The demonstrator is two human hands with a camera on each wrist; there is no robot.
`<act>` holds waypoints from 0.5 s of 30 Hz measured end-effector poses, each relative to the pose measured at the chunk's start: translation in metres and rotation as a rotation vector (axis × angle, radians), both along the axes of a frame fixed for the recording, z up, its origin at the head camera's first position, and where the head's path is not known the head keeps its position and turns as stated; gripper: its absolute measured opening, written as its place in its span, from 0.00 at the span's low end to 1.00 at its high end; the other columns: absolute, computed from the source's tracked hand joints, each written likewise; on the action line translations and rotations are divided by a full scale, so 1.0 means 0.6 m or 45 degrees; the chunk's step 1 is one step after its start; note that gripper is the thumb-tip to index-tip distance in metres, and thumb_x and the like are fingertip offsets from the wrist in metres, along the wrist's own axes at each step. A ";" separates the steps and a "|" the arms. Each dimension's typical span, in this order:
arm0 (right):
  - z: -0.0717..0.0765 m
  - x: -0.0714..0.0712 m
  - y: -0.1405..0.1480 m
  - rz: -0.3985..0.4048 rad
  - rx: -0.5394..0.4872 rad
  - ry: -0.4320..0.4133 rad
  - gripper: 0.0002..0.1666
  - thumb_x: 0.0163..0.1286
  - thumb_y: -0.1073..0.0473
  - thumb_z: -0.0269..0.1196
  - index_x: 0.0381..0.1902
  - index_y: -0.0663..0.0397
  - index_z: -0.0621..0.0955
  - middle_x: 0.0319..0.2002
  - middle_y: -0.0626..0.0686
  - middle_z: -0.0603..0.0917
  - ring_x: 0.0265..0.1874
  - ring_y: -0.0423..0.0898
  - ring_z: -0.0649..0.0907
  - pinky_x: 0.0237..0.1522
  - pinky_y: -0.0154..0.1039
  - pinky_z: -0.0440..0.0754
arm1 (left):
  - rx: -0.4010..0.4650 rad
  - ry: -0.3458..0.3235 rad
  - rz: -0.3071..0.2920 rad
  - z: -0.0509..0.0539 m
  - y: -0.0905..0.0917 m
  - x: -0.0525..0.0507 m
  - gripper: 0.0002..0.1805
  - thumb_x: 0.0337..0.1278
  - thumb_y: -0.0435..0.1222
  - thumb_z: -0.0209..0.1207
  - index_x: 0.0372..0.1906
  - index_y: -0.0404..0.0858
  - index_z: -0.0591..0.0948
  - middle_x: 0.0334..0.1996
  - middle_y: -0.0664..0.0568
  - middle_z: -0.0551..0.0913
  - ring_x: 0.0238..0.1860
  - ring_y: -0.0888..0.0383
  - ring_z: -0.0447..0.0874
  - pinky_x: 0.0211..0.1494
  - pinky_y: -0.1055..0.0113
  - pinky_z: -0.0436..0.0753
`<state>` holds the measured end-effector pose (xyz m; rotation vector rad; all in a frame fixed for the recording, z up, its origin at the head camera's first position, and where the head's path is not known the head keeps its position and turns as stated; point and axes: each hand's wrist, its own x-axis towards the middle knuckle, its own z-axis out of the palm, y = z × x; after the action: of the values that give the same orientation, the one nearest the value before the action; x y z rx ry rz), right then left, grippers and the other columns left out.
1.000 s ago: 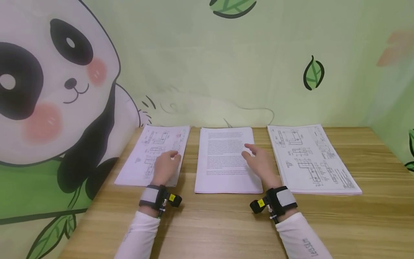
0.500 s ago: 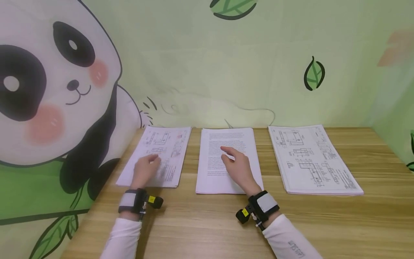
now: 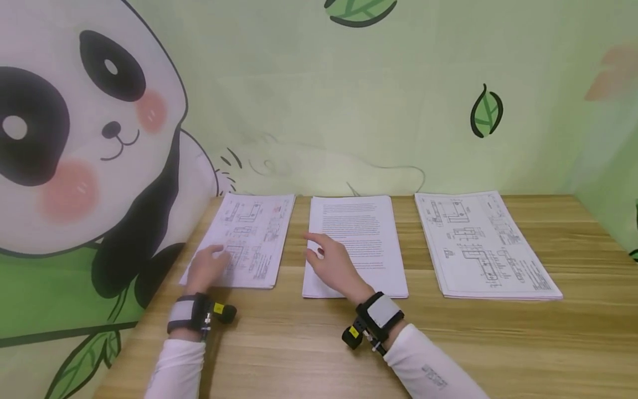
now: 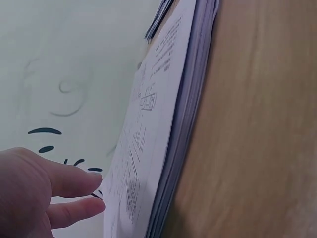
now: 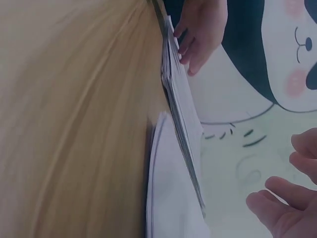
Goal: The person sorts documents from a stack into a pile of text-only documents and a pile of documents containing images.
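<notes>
Paper (image 3: 366, 244) lies in three stacks across the middle of the head view on a wood-grain tabletop (image 3: 279, 343). The left stack (image 3: 249, 233) and, farther over in the right half of the frame, the right stack (image 3: 488, 246) show line drawings on top, while the middle stack (image 3: 354, 213) at centre shows lines of typed text. The left hand (image 3: 206, 267) is over the lower-left part of the left stack, its grip loose, with a narrow gap between thumb and forefinger; whether it touches the sheet cannot be told. The right hand (image 3: 335, 263) hangs over the left part of the middle stack, its grip wider, thumb and forefinger parted; at the lower right of the right wrist view its fingers (image 5: 292, 193) show apart from the paper. A painted panda (image 3: 114, 133) fills the upper left, and a green leaf (image 3: 486, 112) marks the wall at upper right.
</notes>
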<state>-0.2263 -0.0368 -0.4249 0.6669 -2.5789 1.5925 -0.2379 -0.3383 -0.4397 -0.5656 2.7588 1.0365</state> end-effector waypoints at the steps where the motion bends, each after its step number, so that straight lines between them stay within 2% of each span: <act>1: 0.001 0.000 -0.008 0.026 0.004 -0.005 0.23 0.74 0.60 0.56 0.65 0.58 0.76 0.65 0.59 0.78 0.68 0.54 0.75 0.64 0.50 0.79 | -0.001 -0.002 0.019 -0.001 -0.003 0.000 0.33 0.71 0.46 0.44 0.75 0.34 0.60 0.73 0.32 0.62 0.71 0.34 0.62 0.71 0.38 0.65; 4: 0.000 0.003 -0.027 0.080 -0.003 -0.054 0.24 0.74 0.60 0.55 0.65 0.59 0.75 0.66 0.60 0.77 0.68 0.57 0.75 0.64 0.51 0.78 | -0.013 -0.002 0.077 -0.004 -0.011 0.001 0.34 0.71 0.47 0.44 0.75 0.35 0.60 0.74 0.32 0.61 0.72 0.33 0.61 0.71 0.37 0.64; 7: -0.002 0.006 -0.041 0.116 -0.025 -0.153 0.25 0.74 0.58 0.56 0.67 0.56 0.74 0.67 0.59 0.76 0.67 0.59 0.75 0.66 0.52 0.77 | -0.032 0.010 0.122 -0.007 -0.016 0.000 0.33 0.71 0.47 0.45 0.75 0.36 0.60 0.74 0.32 0.60 0.72 0.33 0.60 0.71 0.36 0.64; 15: -0.017 0.007 -0.072 0.089 -0.120 -0.457 0.29 0.72 0.55 0.57 0.70 0.51 0.72 0.71 0.56 0.72 0.69 0.58 0.72 0.70 0.56 0.70 | -0.012 0.006 0.154 -0.007 -0.017 0.002 0.34 0.70 0.46 0.46 0.76 0.36 0.59 0.74 0.32 0.59 0.71 0.33 0.60 0.69 0.36 0.65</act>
<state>-0.2224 -0.0798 -0.4351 0.5081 -2.7186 2.0069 -0.2369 -0.3486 -0.4438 -0.7399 2.7650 1.0505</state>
